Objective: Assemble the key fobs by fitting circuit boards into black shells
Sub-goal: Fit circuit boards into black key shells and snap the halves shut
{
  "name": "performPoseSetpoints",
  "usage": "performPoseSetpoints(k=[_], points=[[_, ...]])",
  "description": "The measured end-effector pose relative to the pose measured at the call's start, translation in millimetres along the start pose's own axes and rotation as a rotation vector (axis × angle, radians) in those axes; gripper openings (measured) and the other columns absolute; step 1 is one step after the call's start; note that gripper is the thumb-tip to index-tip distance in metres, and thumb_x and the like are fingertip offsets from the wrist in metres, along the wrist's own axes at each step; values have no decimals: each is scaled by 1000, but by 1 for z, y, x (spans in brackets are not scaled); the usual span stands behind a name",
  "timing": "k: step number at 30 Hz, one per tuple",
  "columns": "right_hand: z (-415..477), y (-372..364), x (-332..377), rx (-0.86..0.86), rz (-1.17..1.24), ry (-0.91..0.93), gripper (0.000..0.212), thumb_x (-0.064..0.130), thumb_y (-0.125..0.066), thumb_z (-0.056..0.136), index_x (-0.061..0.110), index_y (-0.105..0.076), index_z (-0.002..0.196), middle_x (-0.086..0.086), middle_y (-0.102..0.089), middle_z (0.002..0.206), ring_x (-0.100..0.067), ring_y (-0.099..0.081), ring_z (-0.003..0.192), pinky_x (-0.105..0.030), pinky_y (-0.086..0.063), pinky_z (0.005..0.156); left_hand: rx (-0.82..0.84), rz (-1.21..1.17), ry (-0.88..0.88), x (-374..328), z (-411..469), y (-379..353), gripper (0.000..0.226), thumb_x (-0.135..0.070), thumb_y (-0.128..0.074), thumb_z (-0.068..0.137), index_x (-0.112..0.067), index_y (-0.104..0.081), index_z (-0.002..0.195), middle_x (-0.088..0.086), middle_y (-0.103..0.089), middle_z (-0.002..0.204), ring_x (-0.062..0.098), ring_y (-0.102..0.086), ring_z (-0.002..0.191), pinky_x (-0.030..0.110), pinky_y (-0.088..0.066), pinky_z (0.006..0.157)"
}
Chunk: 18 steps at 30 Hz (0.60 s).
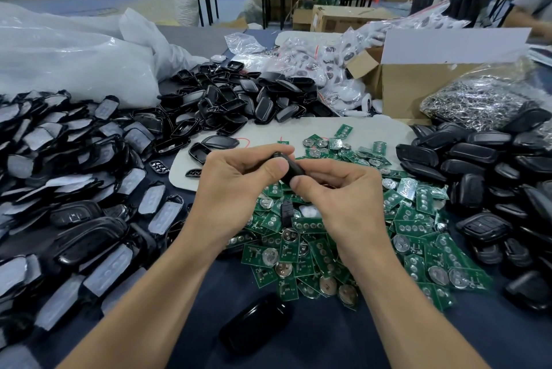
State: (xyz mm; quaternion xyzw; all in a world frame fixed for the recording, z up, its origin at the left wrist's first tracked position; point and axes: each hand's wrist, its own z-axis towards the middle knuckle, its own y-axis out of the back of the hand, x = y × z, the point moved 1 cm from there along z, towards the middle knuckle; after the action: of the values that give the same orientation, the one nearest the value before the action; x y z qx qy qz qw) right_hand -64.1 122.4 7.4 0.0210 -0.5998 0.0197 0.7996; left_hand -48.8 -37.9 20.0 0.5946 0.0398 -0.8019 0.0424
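Both the left hand (236,180) and right hand (337,192) pinch one black shell (291,170) in their fingers above the green circuit boards (328,249), hemmed by shell piles (490,165) on the worktop (343,335).

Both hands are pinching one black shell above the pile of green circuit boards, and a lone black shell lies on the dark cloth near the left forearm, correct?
Not quite: in the head view the lone black shell lies between the forearms. Both the left hand and right hand do pinch one black shell above the green circuit boards.
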Motion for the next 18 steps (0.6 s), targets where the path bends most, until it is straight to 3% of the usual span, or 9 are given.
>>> performPoseSetpoints(k=[4,8,14,18], points=[[0,0,0,2,-14,-3,34,8,-86,74,38,-82,90,11,-80,81,-9,-78,78,-18,-59,71,-1,-11,-7,1,0,0,28,-4,-77,88,-29,-84,98,-1,-82,99,17,-77,101,24,-60,85],[1,-1,-2,5,-30,-12,32,17,-83,71,41,-82,91,12,-80,82,-9,-78,80,-22,-61,73,-11,-17,11,2,0,0,30,-5,-77,87,-32,-84,99,0,-82,98,19,-78,100,29,-61,87],[1,-1,-3,-6,-55,-31,32,15,-82,73,41,-82,92,12,-80,82,-10,-78,81,-27,-62,75,-14,-51,43,4,-2,-2,31,-1,-75,90,-28,-84,99,1,-82,97,17,-78,96,23,-59,80],[0,0,-4,-32,-68,-86,26,14,-84,71,33,-84,89,9,-80,80,-12,-78,77,-35,-64,76,-52,-11,66,7,0,-3,23,-4,-75,91,-25,-85,92,4,-82,93,24,-78,96,43,-63,90]])
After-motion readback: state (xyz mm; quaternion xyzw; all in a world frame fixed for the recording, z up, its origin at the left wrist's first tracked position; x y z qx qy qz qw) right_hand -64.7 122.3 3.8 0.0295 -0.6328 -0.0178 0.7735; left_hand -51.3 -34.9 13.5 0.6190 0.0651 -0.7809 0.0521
